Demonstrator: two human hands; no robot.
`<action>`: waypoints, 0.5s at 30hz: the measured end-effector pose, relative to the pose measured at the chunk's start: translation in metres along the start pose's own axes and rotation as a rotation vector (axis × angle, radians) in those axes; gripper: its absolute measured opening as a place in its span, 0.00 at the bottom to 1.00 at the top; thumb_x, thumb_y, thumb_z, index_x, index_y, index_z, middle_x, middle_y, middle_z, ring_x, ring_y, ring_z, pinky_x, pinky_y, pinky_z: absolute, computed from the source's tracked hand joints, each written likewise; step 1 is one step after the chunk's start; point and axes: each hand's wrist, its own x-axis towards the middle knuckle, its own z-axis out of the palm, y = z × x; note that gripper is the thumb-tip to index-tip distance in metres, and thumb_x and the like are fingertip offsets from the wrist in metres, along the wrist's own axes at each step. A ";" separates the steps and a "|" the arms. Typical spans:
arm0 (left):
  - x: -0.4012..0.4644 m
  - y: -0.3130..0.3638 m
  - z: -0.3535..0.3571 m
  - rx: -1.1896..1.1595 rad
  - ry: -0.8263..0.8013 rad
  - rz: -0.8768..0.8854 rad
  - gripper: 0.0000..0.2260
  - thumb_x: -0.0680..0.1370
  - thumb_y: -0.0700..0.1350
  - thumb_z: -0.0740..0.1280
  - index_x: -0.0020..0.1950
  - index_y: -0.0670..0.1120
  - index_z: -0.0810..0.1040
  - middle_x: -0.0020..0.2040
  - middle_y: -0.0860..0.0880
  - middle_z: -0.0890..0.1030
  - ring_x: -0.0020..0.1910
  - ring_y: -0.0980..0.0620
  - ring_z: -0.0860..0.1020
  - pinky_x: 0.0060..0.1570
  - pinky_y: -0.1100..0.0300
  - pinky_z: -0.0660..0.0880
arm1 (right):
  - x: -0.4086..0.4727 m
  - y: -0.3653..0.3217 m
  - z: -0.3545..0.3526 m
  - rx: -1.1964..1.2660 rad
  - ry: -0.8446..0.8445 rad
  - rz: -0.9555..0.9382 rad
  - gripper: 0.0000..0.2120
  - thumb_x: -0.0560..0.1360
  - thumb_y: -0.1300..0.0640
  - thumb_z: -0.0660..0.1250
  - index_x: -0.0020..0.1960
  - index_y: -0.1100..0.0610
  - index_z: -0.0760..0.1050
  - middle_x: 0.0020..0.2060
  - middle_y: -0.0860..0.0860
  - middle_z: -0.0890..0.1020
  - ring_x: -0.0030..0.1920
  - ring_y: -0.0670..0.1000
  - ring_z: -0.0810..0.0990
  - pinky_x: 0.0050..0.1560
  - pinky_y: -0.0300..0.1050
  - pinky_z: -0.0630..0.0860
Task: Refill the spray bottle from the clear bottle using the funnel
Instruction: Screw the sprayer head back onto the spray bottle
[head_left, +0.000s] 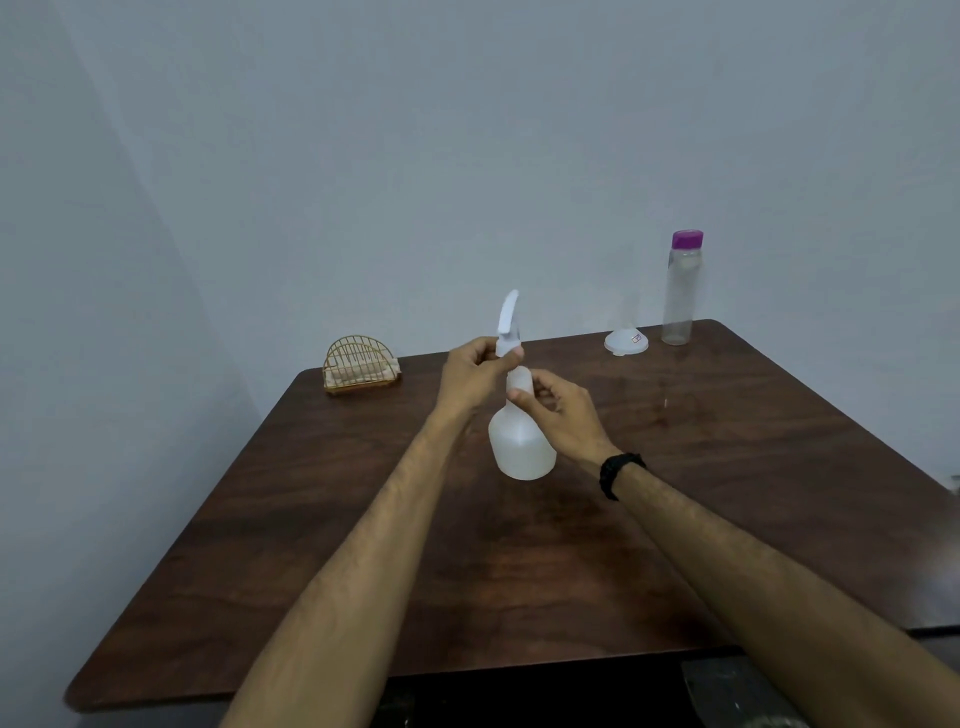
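A white translucent spray bottle (521, 447) stands upright in the middle of the dark wooden table (727, 467). My left hand (472, 376) grips its white trigger head (508, 325) at the top. My right hand (561, 410) holds the bottle's neck just below. At the far right of the table stands the clear bottle (680, 291) with a purple cap, upright and capped. Beside it on the left, a white funnel (626, 340) rests wide end down, spout pointing up.
A gold wire napkin holder (359, 366) sits at the table's far left corner. A grey wall rises close behind the table. A black band is on my right wrist. The table's near edge lies under my forearms.
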 end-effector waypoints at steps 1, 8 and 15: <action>-0.002 -0.004 0.002 -0.013 -0.004 -0.007 0.04 0.77 0.45 0.73 0.49 0.45 0.84 0.45 0.49 0.84 0.44 0.54 0.81 0.48 0.59 0.77 | 0.000 0.001 0.001 0.010 0.000 0.001 0.13 0.79 0.46 0.68 0.59 0.51 0.80 0.50 0.43 0.84 0.52 0.42 0.82 0.54 0.39 0.77; -0.012 -0.025 0.008 -0.037 0.018 0.026 0.07 0.75 0.48 0.74 0.52 0.48 0.86 0.47 0.50 0.87 0.51 0.48 0.85 0.58 0.45 0.80 | 0.000 0.006 0.007 0.022 0.012 -0.001 0.13 0.78 0.45 0.68 0.59 0.51 0.80 0.50 0.44 0.85 0.52 0.44 0.83 0.55 0.45 0.80; -0.017 -0.035 0.008 0.056 -0.011 0.073 0.23 0.70 0.59 0.72 0.60 0.48 0.83 0.53 0.50 0.86 0.54 0.50 0.84 0.60 0.44 0.79 | 0.000 0.012 0.009 -0.030 0.034 -0.014 0.14 0.79 0.44 0.66 0.60 0.50 0.80 0.51 0.43 0.84 0.53 0.43 0.82 0.56 0.49 0.81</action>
